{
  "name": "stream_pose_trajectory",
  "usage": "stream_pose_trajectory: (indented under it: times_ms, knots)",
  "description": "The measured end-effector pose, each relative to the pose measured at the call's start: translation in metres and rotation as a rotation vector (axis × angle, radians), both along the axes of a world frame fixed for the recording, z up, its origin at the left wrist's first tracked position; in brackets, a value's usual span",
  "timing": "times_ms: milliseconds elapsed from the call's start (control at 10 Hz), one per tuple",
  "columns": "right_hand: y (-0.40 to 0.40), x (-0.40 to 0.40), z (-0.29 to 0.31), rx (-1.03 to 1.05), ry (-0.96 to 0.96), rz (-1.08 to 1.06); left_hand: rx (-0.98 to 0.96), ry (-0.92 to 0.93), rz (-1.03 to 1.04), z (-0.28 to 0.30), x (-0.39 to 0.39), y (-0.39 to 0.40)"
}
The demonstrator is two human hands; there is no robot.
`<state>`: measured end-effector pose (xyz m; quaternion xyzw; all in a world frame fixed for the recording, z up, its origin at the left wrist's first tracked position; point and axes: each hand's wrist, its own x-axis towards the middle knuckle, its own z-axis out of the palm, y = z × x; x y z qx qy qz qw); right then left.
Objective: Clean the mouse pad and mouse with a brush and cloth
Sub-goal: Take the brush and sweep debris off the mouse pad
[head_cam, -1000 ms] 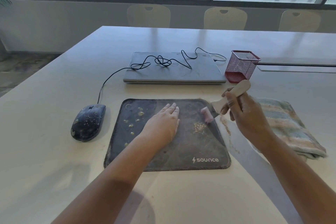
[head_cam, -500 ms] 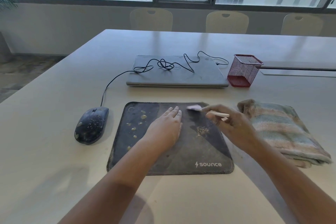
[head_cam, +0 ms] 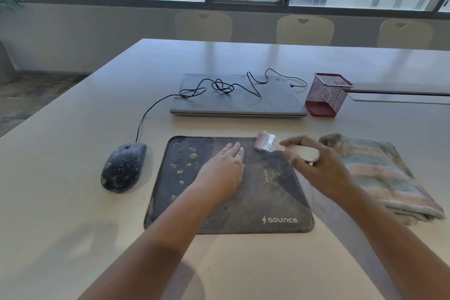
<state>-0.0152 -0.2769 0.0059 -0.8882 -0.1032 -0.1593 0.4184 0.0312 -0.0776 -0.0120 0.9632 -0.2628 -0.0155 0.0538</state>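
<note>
Forearms are seen entering from the near edge of a pale table (head_cam: 73, 202). Nearest lies a dark mouse pad (head_cam: 243, 207), printed "sounce" at its near right corner. The left hand (head_cam: 222, 170) is laid flat on the pad's middle, palm down, fingers straight and close together. Pale blobs are scattered over the pad's left part; a small heap of crumbs (head_cam: 271, 175) is noted right of the left hand. The right hand (head_cam: 319, 165) is closed around the pale handle of a brush (head_cam: 267, 143), whose pinkish bristles are held at the pad's far edge; whether they touch it cannot be told, as the brush is blurred. Left of the pad, apart from it, a dark speckled mouse (head_cam: 124, 169) is set, its cable (head_cam: 219, 85) run back across a closed laptop (head_cam: 237, 102). Right of the pad a folded striped cloth (head_cam: 379, 175) is laid. Beside the laptop's right end a red mesh cup (head_cam: 326, 95) is placed.
</note>
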Motion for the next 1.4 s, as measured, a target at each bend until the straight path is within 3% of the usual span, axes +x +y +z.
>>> stream_pose_trajectory:
  times_ms: [100, 200, 300, 400, 500, 600, 700, 800, 900, 1000, 1200, 1300, 1400]
  knots:
    - [-0.009, 0.004, -0.004, -0.161, 0.015, -0.050, 0.003, -0.001, 0.002, 0.001, -0.001, 0.000]
    - [-0.018, 0.007, -0.001, -0.174, -0.065, -0.218, 0.001, 0.007, 0.003, 0.001, -0.001, 0.001]
    - [-0.020, 0.006, 0.004, -0.098, -0.134, -0.199, 0.000, 0.013, 0.001, 0.001, -0.001, 0.000]
    - [-0.016, 0.006, 0.002, -0.096, -0.039, -0.085, 0.000, 0.014, 0.006, 0.001, 0.000, 0.000]
    - [-0.020, 0.008, -0.001, -0.200, 0.015, -0.159, -0.009, 0.010, 0.008, -0.001, 0.001, 0.000]
    - [-0.022, 0.007, 0.001, -0.159, -0.024, -0.190, -0.015, 0.006, 0.008, -0.001, 0.001, 0.000]
    - [-0.020, 0.007, 0.002, -0.130, 0.029, -0.096, -0.019, 0.004, 0.007, -0.001, 0.001, 0.000]
    - [-0.023, 0.007, 0.002, -0.279, 0.018, -0.216, -0.020, 0.011, 0.010, -0.002, 0.001, 0.000]
    - [-0.027, 0.005, 0.008, -0.285, -0.059, -0.306, -0.016, 0.021, 0.012, -0.002, 0.001, 0.000]
    - [-0.024, 0.004, 0.009, -0.200, -0.002, -0.191, -0.018, 0.014, 0.012, -0.001, 0.001, 0.000]
    - [-0.025, 0.005, 0.007, -0.252, -0.015, -0.288, -0.022, 0.012, 0.012, -0.001, 0.000, 0.001]
    - [-0.018, 0.005, 0.007, -0.297, 0.014, -0.179, -0.020, 0.012, 0.009, -0.002, 0.001, 0.001]
    - [-0.017, 0.004, 0.007, -0.396, 0.016, -0.221, -0.016, 0.009, 0.007, -0.002, 0.001, 0.001]
